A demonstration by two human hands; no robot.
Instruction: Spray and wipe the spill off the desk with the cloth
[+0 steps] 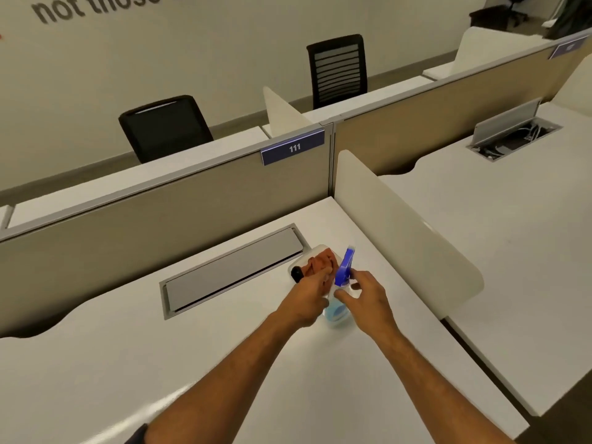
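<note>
A clear spray bottle (337, 312) with blue liquid and a blue trigger head stands on the white desk (224, 363), near the side divider. Just behind it an orange cloth (320, 261) lies bunched in a shallow clear tray (315, 249), with a small black object (297, 273) at the tray's left. My left hand (306, 301) reaches forward on the bottle's left, its fingertips at the cloth's near edge; its grip is hidden. My right hand (368, 299) hovers at the bottle's right, fingers apart, thumb and forefinger on either side of the neck. No spill shows.
A grey cable hatch (234, 270) is set into the desk, left of the tray. A beige partition (160, 225) labelled 111 closes the far side. A white divider (400, 232) bounds the right. Two black chairs (165, 126) stand beyond. The neighbouring desk has an open cable hatch (512, 136).
</note>
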